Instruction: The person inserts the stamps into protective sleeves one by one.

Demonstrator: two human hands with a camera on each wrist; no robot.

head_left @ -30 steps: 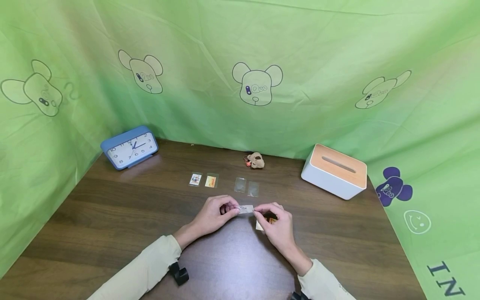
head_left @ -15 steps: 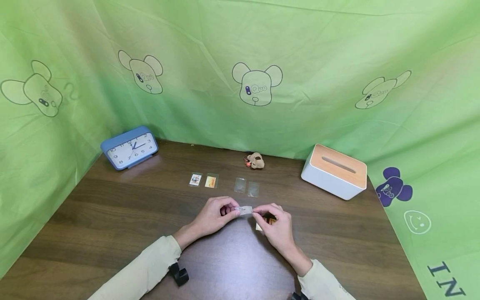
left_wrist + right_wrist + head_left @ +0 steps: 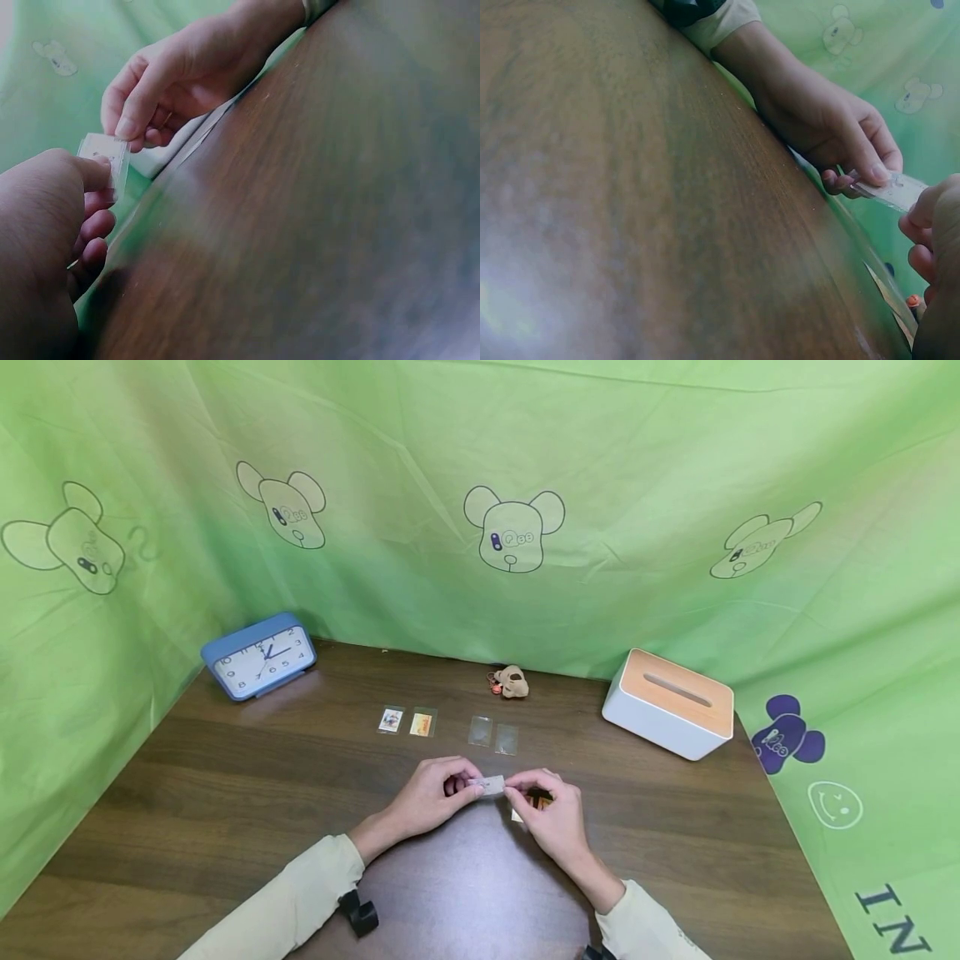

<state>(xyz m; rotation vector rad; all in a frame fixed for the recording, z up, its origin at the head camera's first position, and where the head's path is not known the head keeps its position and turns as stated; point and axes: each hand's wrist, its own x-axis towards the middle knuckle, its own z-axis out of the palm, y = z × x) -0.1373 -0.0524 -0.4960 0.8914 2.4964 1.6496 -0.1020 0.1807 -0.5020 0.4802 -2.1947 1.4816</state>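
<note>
A small whitish card in a clear sleeve (image 3: 491, 786) is stretched between both hands above the table. My left hand (image 3: 431, 795) pinches its left end between thumb and index finger. At the opposite end, my right hand (image 3: 553, 817) pinches a corner with thumb and fingertip. In the left wrist view the card (image 3: 105, 154) shows a clear margin, and the left hand (image 3: 45, 225) covers part of it. The right wrist view also has the card (image 3: 900, 190) between the hands. Under my right hand lie orange-and-yellow cards (image 3: 517, 816), partly hidden.
Two sleeved picture cards (image 3: 391, 720) (image 3: 422, 723) lie left of two clear sleeves (image 3: 481, 730) (image 3: 506, 739). Behind them is a small brown plush figure (image 3: 513, 682). A blue clock (image 3: 262, 656) stands back left, a tissue box (image 3: 667, 703) back right; green cloth surrounds the table.
The held card has moved slightly toward the person and changed its tilt. My left hand has shifted a little right and nearer; the right hand has barely moved.
</note>
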